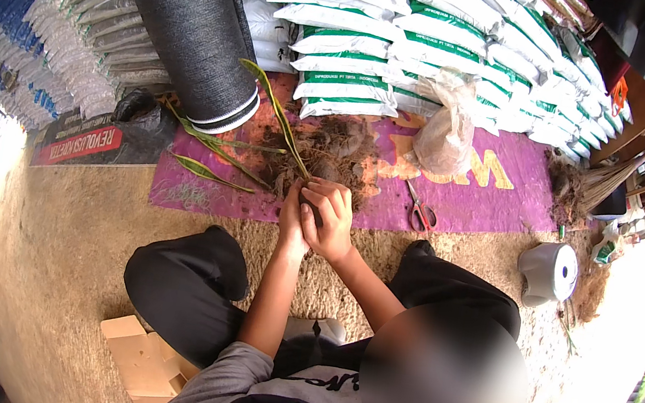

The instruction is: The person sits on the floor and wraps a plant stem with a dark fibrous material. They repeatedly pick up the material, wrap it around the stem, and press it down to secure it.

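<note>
Both my hands meet above the near edge of a purple sheet, closed round the base of a snake plant (pixel 280 117). My left hand (pixel 292 220) wraps its left side, and my right hand (pixel 330 217) folds over from the right. Between the fingers a little of a dark clump shows; most of it is hidden. One long yellow-edged leaf rises from the grip, leaning up and left. Just beyond lies a heap of dark soil and root fibre (pixel 339 142). More long leaves (pixel 207 174) lie on the sheet to the left.
Red-handled scissors (pixel 422 217) and a knotted plastic bag (pixel 446 132) lie right of the soil. White-and-green sacks (pixel 353 41) are stacked behind. A black roll (pixel 186 26) leans at left. A grey round container (pixel 547 274) stands at right, cardboard (pixel 143 362) at lower left.
</note>
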A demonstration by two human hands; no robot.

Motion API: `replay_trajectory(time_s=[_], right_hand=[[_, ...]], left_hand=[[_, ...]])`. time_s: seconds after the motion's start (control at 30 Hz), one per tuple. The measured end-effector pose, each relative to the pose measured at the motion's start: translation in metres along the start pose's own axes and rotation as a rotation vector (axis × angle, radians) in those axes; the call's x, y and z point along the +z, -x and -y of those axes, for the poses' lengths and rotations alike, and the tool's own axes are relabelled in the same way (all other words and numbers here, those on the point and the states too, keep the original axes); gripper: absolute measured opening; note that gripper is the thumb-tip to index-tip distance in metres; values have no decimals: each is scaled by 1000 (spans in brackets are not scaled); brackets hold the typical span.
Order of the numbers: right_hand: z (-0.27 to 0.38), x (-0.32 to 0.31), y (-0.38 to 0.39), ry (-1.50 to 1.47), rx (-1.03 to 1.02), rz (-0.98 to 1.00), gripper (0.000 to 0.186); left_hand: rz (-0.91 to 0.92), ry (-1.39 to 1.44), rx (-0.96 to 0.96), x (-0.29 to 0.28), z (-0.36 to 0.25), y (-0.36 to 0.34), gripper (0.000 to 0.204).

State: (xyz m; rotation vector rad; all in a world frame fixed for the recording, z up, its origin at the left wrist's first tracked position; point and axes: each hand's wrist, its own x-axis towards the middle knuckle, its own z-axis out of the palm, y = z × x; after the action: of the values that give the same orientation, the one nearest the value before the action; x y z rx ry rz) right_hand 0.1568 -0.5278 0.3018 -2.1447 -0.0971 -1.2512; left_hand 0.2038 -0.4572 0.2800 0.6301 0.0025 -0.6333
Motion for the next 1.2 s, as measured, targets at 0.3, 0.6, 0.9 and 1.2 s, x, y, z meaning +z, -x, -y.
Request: replay_trajectory(time_s=[0.3,0.6,0.9,1.2], right_hand=[[-16,-5,-3,-263,458,19,49],[1,-2,-4,-77,225,84,53],[-2,-15,-18,-232,264,9,48],[7,-6,-10,19,195,139,50]], left_hand=[[-93,-320,119,11,-13,-2,48],[-1,-1,71,17,-17,-3,44],[-42,64,68,9,-29,-3,27],[9,-229,190,14,-1,1,26]])
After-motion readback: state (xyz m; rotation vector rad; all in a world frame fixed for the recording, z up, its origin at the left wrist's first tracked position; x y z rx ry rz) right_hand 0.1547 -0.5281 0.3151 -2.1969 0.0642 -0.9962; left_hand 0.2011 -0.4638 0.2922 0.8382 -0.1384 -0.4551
